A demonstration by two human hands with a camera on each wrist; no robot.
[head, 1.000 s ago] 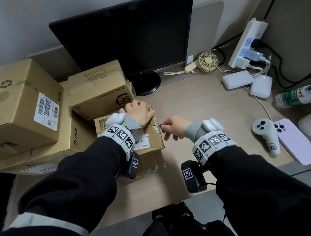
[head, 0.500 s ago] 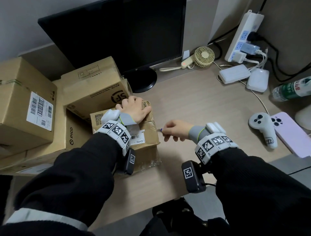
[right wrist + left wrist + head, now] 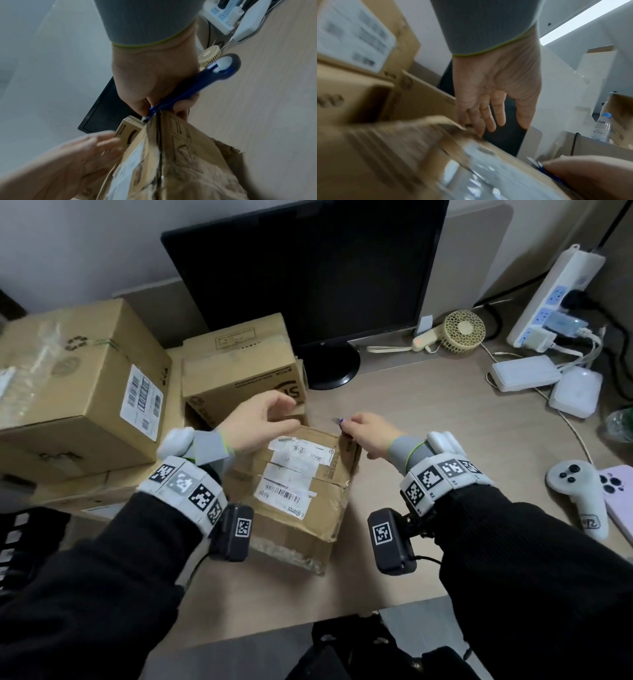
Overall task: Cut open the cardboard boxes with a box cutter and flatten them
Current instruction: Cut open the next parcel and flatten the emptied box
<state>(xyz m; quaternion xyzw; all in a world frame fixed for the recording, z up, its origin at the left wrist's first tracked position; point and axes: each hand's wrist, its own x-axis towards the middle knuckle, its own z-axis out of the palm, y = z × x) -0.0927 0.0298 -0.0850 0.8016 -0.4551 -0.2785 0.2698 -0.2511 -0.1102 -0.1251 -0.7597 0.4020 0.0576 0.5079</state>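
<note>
A small worn cardboard box (image 3: pixel 301 484) with white labels lies on the desk in front of me. My left hand (image 3: pixel 270 416) hovers over its far left corner with relaxed fingers (image 3: pixel 493 116) that hold nothing. Their tips are at the box's (image 3: pixel 402 155) far edge, and blur hides whether they touch it. My right hand (image 3: pixel 363 433) grips a blue box cutter (image 3: pixel 188 88). The short blade (image 3: pixel 337 421) points left at the far right corner of the box (image 3: pixel 171 162).
A large box (image 3: pixel 78 392) and a smaller printed box (image 3: pixel 239 364) are stacked at the left on a flat carton. A monitor (image 3: pixel 308 268) stands behind. To the right lie a small fan (image 3: pixel 462 332), power strip (image 3: pixel 555 296), controller (image 3: pixel 579 491), phone (image 3: pixel 620 498) and bottle (image 3: pixel 620 422).
My left hand has lifted off the top of the small box, which has turned and now shows more of its labelled face. My right hand has brought the cutter to the box's far right corner.
</note>
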